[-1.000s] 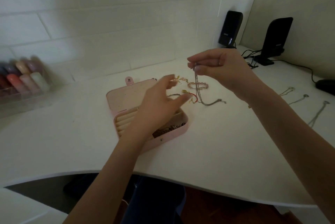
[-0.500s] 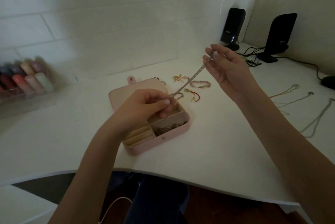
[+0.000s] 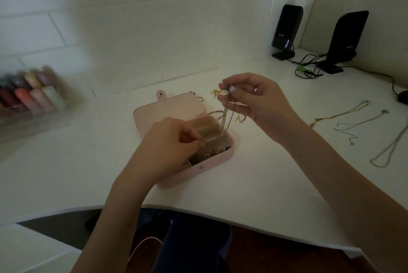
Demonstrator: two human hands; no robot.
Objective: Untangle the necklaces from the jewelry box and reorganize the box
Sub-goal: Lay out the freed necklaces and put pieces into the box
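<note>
A pink jewelry box lies open on the white desk, its lid flat behind it. A thin silver chain hangs doubled from my right hand, which pinches its top above the box's far right corner. The chain's lower end runs down into a box compartment, where my left hand pinches it over the box. Dark beaded jewelry lies in the front compartment. Small gold and red pieces sit on the desk behind the box.
Three untangled necklaces lie spread on the desk at the right. Two black speakers with cables stand at the back right. A clear organizer of coloured bottles sits at the far left. The desk's curved front edge is near my lap.
My right hand has come down and left toward the box, so the chain now hangs in a loop instead of stretching taut. My left hand has lowered its end into the box.
</note>
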